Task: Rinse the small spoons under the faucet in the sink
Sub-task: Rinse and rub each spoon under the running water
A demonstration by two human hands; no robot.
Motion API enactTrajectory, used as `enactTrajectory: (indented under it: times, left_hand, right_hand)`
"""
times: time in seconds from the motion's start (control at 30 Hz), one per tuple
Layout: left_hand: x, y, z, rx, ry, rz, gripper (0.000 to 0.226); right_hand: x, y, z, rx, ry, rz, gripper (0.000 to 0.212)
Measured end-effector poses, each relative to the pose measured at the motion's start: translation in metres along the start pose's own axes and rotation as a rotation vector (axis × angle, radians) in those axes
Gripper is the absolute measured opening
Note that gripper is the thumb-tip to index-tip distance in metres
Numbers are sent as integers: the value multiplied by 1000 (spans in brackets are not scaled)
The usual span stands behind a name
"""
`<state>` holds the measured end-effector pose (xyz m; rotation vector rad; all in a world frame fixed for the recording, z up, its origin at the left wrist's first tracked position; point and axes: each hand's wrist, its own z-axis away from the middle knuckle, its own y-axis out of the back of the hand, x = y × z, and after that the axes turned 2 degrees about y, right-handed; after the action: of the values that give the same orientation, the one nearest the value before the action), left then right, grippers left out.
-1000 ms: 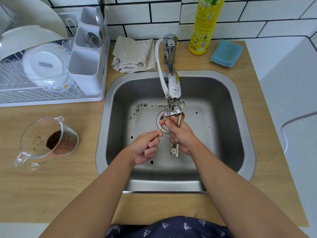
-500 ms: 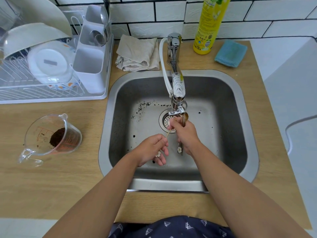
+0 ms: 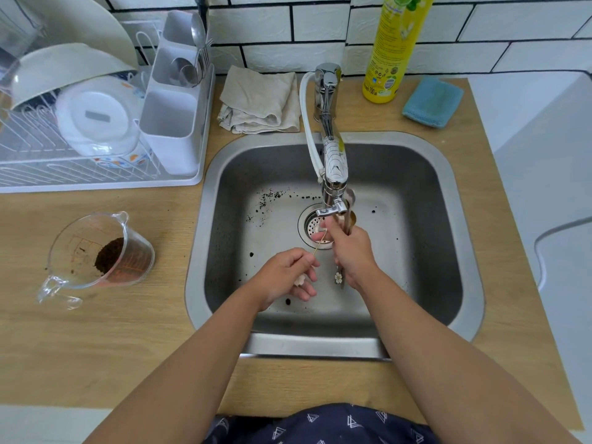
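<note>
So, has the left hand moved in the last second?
Yes: the left hand slid slightly away from the drain, toward the near sink rim.

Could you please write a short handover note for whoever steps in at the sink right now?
Left hand: closed on one thin spoon, its tip toward the drain.
Right hand: closed on a bundle of spoons, bowls up by the faucet outlet, flower-tipped handles hanging below.
Done: spoons are at the faucet, over the sink.
Left: whether water is running cannot be told; finish rinsing. Dark specks remain in the basin.
</note>
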<state>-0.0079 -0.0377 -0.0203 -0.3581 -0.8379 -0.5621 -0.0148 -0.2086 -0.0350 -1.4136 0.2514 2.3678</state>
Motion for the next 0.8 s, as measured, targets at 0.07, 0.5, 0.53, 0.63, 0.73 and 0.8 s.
enactTrajectory:
  times: [0.07,0.5,0.53,0.63,0.73,0.8]
  left_hand:
    - [-1,2,-2,33,-17,30,17]
    - [62,-37,-54,147,-23,78,54]
    - [60,-34,-51,168,-21,18,50]
    - [47,-23,-38,241,-100,-323,32]
    - [31,-11,-25,249,-274,-715,24]
    - [23,-3,-14,240,-237,-771,25]
  right_hand:
    - [-1,4,-3,118,11,-52,25]
    - [-13,21,-2,186,19,-431,16]
    - [-13,20,-2,174,17,-428,21]
    - [-12,18,-1,115,-11,-377,23]
    - [-7,10,1,-37,-44,-248,16]
    - [-3,3,5,-125,-59,-145,13]
